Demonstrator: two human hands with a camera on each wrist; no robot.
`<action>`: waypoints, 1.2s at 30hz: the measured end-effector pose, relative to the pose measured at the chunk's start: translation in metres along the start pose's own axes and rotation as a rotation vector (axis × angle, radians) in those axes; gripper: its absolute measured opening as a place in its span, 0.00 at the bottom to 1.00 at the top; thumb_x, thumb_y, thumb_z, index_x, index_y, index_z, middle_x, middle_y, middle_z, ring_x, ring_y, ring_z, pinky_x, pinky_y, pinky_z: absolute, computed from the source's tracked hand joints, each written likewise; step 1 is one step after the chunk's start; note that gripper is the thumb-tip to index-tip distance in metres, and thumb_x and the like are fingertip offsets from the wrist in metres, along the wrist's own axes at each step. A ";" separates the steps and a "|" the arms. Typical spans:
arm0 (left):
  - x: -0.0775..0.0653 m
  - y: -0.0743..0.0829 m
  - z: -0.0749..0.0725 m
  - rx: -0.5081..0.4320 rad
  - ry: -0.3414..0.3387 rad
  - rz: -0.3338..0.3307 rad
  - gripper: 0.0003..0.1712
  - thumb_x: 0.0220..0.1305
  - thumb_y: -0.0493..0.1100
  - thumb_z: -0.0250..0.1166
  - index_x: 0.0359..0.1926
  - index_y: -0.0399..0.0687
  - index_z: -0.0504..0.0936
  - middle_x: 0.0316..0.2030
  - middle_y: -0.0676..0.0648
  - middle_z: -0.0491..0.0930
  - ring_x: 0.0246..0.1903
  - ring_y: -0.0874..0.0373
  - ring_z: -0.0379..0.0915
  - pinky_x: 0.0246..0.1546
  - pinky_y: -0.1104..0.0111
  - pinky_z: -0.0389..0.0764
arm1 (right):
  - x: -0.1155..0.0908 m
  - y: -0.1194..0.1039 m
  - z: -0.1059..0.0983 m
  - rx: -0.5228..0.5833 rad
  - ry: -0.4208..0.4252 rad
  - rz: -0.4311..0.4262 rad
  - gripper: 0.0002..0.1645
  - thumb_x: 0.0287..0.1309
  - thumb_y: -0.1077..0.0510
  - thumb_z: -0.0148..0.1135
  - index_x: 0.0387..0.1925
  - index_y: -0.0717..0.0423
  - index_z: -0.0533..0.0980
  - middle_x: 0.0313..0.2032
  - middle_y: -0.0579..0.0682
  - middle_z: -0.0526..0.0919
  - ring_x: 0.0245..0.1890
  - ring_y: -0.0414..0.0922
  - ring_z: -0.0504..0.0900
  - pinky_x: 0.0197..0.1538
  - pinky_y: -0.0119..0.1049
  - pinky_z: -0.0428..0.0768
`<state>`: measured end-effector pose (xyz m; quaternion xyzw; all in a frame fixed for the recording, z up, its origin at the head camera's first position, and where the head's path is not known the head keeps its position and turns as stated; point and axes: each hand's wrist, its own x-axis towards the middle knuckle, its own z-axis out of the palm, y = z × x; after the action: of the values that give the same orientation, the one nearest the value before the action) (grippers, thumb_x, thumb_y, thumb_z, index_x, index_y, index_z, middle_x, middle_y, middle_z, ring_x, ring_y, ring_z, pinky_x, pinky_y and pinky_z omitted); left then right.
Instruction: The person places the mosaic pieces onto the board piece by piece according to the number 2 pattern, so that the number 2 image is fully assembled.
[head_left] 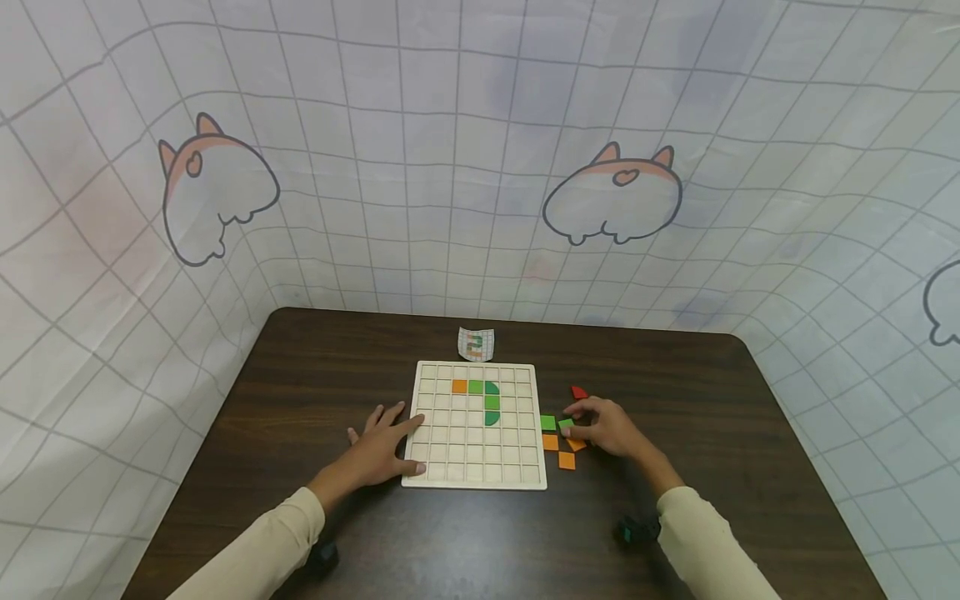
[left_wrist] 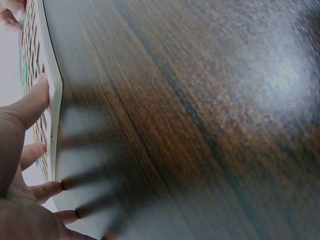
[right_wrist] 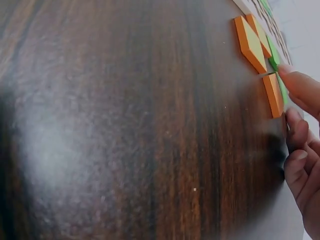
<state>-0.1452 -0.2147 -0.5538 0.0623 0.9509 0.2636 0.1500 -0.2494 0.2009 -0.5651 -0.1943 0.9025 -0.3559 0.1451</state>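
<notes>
A pale wooden grid board (head_left: 450, 454) lies on the table. Set in its cells are an orange square tile (head_left: 459, 387), two green square tiles (head_left: 476, 387) and two dark green rounded pieces (head_left: 492, 418). My left hand (head_left: 375, 450) lies at the board's left side, fingers spread, with the thumb and a fingertip on its rim. Right of the board, my right hand (head_left: 609, 428) pinches a green square tile (head_left: 566, 424) between thumb and forefinger. Around it lie another green tile (head_left: 548, 422), several orange tiles (head_left: 567, 461) and a red piece (head_left: 578, 392).
A small card (head_left: 476, 344) with a coloured grid pattern lies behind the board. Small dark objects are by each forearm, one near the right sleeve (head_left: 636, 531). A white gridded cloth (head_left: 495, 167) hangs around the dark wooden table (head_left: 675, 375).
</notes>
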 end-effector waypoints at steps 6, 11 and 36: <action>0.000 0.000 0.000 -0.001 0.000 -0.003 0.49 0.55 0.61 0.75 0.75 0.57 0.66 0.77 0.37 0.52 0.76 0.27 0.39 0.57 0.17 0.41 | 0.000 -0.002 0.000 -0.044 0.028 -0.022 0.18 0.58 0.52 0.73 0.49 0.54 0.84 0.42 0.51 0.82 0.37 0.44 0.75 0.39 0.35 0.73; -0.001 -0.001 0.000 -0.007 0.001 0.004 0.49 0.55 0.60 0.75 0.75 0.57 0.66 0.77 0.36 0.52 0.75 0.26 0.39 0.56 0.17 0.41 | 0.000 -0.002 -0.001 -0.041 0.028 -0.004 0.18 0.58 0.51 0.73 0.49 0.53 0.84 0.42 0.50 0.82 0.38 0.44 0.75 0.41 0.37 0.73; -0.001 0.000 0.001 -0.009 0.010 0.004 0.48 0.55 0.60 0.75 0.74 0.57 0.67 0.77 0.36 0.52 0.75 0.26 0.39 0.57 0.17 0.41 | 0.006 0.001 -0.008 0.008 -0.050 0.050 0.20 0.59 0.56 0.72 0.52 0.58 0.83 0.45 0.56 0.79 0.27 0.42 0.76 0.29 0.34 0.78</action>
<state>-0.1444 -0.2148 -0.5546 0.0622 0.9502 0.2687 0.1448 -0.2588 0.2039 -0.5609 -0.1798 0.9018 -0.3507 0.1774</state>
